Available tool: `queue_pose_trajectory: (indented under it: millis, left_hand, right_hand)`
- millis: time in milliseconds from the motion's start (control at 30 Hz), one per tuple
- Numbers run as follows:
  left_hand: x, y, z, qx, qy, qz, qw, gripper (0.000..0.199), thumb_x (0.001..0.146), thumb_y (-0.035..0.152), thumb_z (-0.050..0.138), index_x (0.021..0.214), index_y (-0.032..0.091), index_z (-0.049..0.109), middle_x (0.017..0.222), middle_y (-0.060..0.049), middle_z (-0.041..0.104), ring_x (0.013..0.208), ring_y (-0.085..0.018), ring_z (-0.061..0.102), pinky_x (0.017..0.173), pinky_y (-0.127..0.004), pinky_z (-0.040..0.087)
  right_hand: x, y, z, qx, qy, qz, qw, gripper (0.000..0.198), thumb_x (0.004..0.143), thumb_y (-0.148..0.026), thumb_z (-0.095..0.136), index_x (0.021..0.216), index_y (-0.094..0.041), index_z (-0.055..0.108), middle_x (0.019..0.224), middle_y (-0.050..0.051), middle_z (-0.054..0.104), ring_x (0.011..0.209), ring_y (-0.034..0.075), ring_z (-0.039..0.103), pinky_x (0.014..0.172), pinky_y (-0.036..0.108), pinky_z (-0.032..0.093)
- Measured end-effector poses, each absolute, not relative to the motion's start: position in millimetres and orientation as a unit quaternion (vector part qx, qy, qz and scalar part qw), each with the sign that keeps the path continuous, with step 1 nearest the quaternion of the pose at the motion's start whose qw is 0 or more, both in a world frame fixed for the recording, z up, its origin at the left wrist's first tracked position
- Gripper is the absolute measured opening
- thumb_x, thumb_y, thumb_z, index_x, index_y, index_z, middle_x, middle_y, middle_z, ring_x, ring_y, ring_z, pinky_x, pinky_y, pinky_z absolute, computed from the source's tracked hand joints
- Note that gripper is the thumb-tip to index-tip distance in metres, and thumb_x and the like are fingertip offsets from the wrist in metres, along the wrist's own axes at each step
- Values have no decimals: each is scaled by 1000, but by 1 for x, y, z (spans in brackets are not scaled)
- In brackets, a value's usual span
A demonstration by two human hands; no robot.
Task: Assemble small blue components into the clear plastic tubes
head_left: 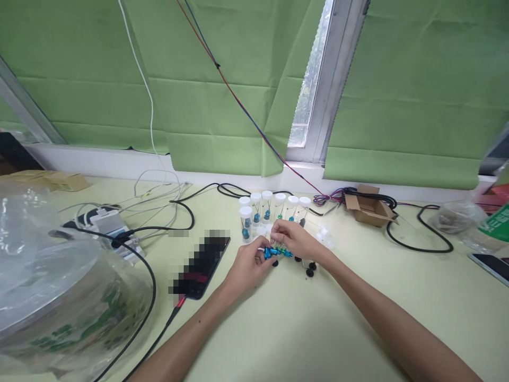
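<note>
"And what are those hands doing?"

"My left hand is gripping a blue metallic piece between thumb and fingers, right there over the pale yellow tabletop!"

"And the right?"

"My right hand is coming at it from the other side, fingertips bunching together above more blue bits. Whether they're gripping anything, I can't tell."

"What's the table carrying?"

"White-capped clear vials are standing just behind my hands, blue pieces and thin wires showing inside! Black round pieces are lying near my right wrist. Over to the left a dark smartphone is resting, a red-ended cable trailing towards me, and a bulging clear plastic bag is crowding that side."

"And the room?"

"Green blinds are hanging across the window, a pale frame showing between them. Red and blue wires are slanting down in front, and beside their coil an open cardboard box is sitting against the wall side."
</note>
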State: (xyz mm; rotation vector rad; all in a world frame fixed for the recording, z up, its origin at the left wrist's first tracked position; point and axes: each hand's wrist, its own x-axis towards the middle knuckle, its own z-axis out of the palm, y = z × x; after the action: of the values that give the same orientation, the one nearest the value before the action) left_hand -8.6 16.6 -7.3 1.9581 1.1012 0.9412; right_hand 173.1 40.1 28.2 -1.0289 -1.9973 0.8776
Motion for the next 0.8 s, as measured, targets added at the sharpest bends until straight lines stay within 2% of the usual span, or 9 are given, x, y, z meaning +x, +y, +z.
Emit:
queue_pose_trajectory:
  millis: [167, 300, 533, 800]
  left_hand:
    - [-10, 14, -4, 750, 394, 356, 396, 20, 83, 34, 62, 97, 21, 55, 54, 8, 46, 45, -9, 44, 46, -20, 32]
    - [-9, 10, 2, 719, 390, 359, 451, 22, 83, 37, 64, 96, 21, 55, 51, 9, 46, 40, -7, 41, 43, -19, 33]
    - [-5, 7, 9, 639, 367, 377, 562, 26, 82, 38, 67, 92, 20, 51, 55, 7, 52, 38, -6, 43, 38, -17, 31]
    - [-3, 9, 5, 604, 341, 401, 598, 27, 80, 37, 70, 93, 17, 58, 53, 6, 52, 42, -7, 47, 41, -19, 37]
  right_hand:
    - [174, 41, 28, -374, -736, 428, 368, 11, 88, -24, 52, 78, -19, 52, 68, -2, 56, 62, 13, 51, 58, 25, 40]
    - [175, 42, 27, -363, -713, 473, 369, 15, 87, -30, 57, 78, -18, 53, 68, -2, 55, 64, 13, 51, 60, 26, 41]
    - [177, 46, 22, -351, -699, 498, 374, 18, 86, -33, 59, 79, -18, 53, 70, -1, 59, 63, 13, 51, 61, 27, 39]
    - [178, 42, 28, -357, -701, 504, 357, 22, 87, -36, 60, 77, -17, 54, 67, -3, 54, 59, 11, 46, 57, 25, 36]
